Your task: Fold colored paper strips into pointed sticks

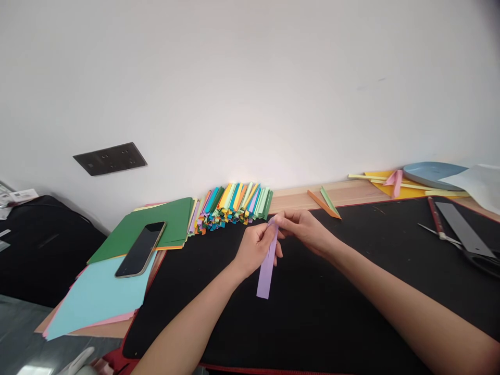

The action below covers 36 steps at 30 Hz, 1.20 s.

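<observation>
A purple paper strip [266, 276] hangs down over the black mat, its upper end between my two hands. My left hand [253, 245] is closed on the strip with thumb and fingers. At the strip's top end my right hand [302, 229] pinches the paper, and the fingertips of both hands meet there. The fingers partly hide that upper end, so I cannot tell exactly how it is bent. Behind my hands, against the wall, a pile of folded paper strips [234, 203] in many colours lies closely packed.
Left of the black mat [332, 312] lie green paper sheets [172, 213], light blue sheets [97, 297] and a phone [141, 249]. An orange folded strip [324, 204] rests near the wall. Rightward are a blue tray [429, 172], a ruler [464, 229], a dark red-handled tool [435, 216] and scissors [482, 263].
</observation>
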Motion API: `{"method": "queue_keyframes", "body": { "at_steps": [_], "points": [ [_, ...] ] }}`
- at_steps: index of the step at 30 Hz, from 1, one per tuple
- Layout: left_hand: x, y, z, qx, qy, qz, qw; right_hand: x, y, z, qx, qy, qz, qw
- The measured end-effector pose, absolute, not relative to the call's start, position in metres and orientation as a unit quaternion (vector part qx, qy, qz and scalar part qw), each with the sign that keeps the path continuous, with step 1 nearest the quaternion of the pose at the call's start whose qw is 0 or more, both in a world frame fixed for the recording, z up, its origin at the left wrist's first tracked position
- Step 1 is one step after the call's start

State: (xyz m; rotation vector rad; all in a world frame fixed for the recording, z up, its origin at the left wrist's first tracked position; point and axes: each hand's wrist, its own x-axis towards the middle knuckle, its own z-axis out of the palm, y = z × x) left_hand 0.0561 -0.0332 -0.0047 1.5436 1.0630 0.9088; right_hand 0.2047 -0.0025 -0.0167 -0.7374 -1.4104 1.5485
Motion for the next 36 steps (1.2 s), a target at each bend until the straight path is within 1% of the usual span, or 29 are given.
{"method": "queue_keyframes", "body": {
  "at_steps": [4,8,13,17,22,27,31,34,36],
  "points": [
    [0.056,-0.031,-0.007,0.643,0.432,0.359,0.520,0.205,-0.001,-0.019,-0.308,-0.562,0.622,0.451],
    [0.056,-0.029,-0.010,0.639,0.428,0.346,0.538,0.208,0.004,-0.021,-0.333,-0.486,0.626,0.510],
    [0.054,-0.026,-0.012,0.623,0.438,0.340,0.552,0.215,0.016,-0.025,-0.384,-0.401,0.597,0.578],
    [0.052,-0.025,-0.011,0.602,0.447,0.365,0.552,0.220,0.022,-0.028,-0.412,-0.355,0.573,0.613],
    [0.052,-0.024,-0.010,0.559,0.456,0.422,0.550,0.223,0.024,-0.028,-0.407,-0.329,0.549,0.652],
    [0.052,-0.023,-0.009,0.509,0.454,0.464,0.566,0.227,0.025,-0.028,-0.411,-0.343,0.537,0.653],
    [0.050,-0.020,-0.008,0.466,0.416,0.517,0.585,0.228,0.028,-0.030,-0.424,-0.342,0.527,0.652],
    [0.049,-0.019,-0.007,0.445,0.395,0.539,0.596,0.228,0.030,-0.034,-0.454,-0.354,0.479,0.662],
    [0.049,-0.018,-0.007,0.442,0.398,0.539,0.597,0.229,0.030,-0.036,-0.479,-0.388,0.398,0.679]
  ]
}}
